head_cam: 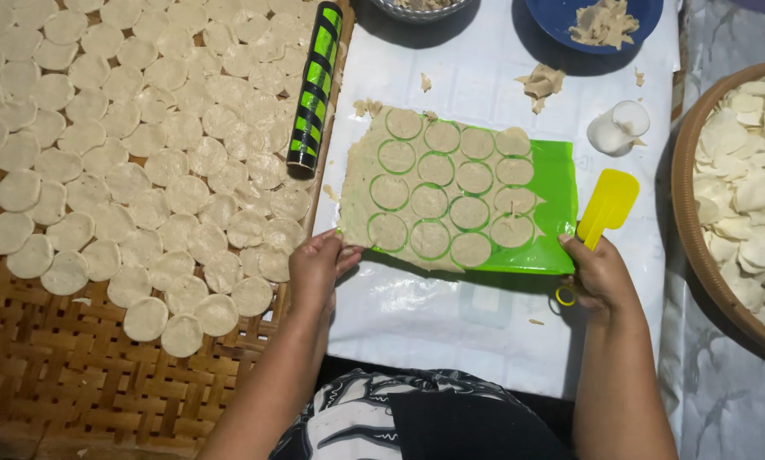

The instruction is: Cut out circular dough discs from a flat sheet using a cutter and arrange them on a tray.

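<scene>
A green plastic sheet (560, 183) lies on a white board (451, 315) and carries a thin layer of pale dough (438, 192) cut into several round discs. My left hand (317, 268) pinches the dough's near left corner. My right hand (600, 273) holds a yellow spatula (608, 204) by its handle at the sheet's near right corner. A green and black striped rolling pin (314, 89) rests at the board's left edge.
A woven bamboo mat (76, 375) on the left holds many cut dough rounds (135, 153). A round basket (685, 213) of white rounds sits at right. A blue bowl (553, 21) with dough scraps, a small clear cup (618, 128) and dough scraps (540, 85) lie at the back.
</scene>
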